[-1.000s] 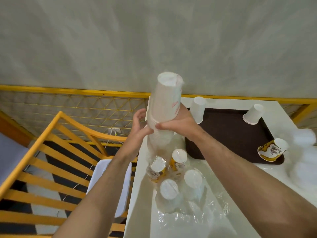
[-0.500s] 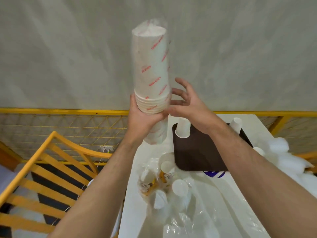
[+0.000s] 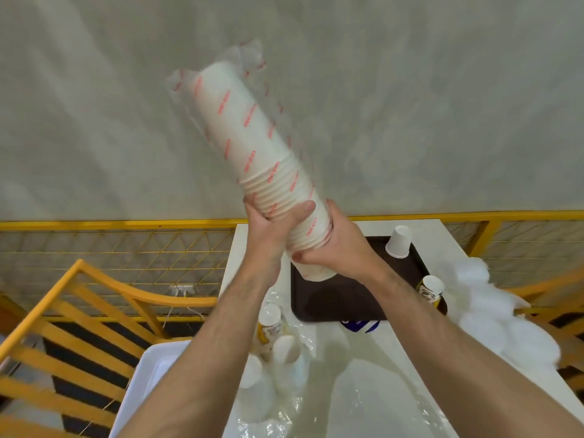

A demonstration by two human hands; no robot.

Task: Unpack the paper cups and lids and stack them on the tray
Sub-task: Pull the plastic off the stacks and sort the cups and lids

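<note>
Grip: both hands are being wrapped around the lower end of the sleeve of cups [image 3: 252, 147]; the left hand [image 3: 268, 222] is curling its fingers and thumb round it from 9 o'clock, the right hand [image 3: 335, 245] is clasping it from 3 o'clock.
Sleeve: a long nested stack, seemingly wrapped in clear red-printed plastic, is being held above the counter [image 3: 363, 368], its top tilting toward 11 o'clock.
Wrapper: its far end is looking loose and crumpled; whether the near end is being opened cannot be told.
Tray: the dark tray [image 3: 335, 298] is lying at 12 o'clock on the counter, with one upturned white cup [image 3: 398, 241] at its far edge and a printed cup [image 3: 430, 289] at its 3 o'clock edge.
Still wrapped: more cups [image 3: 278, 352] are standing in clear plastic at 9 o'clock of the counter.
Lids: white lids [image 3: 493, 314] are being left piled at 3 o'clock, off the tray.
Progress: judged early; almost everything is still waiting to be stacked.
</note>
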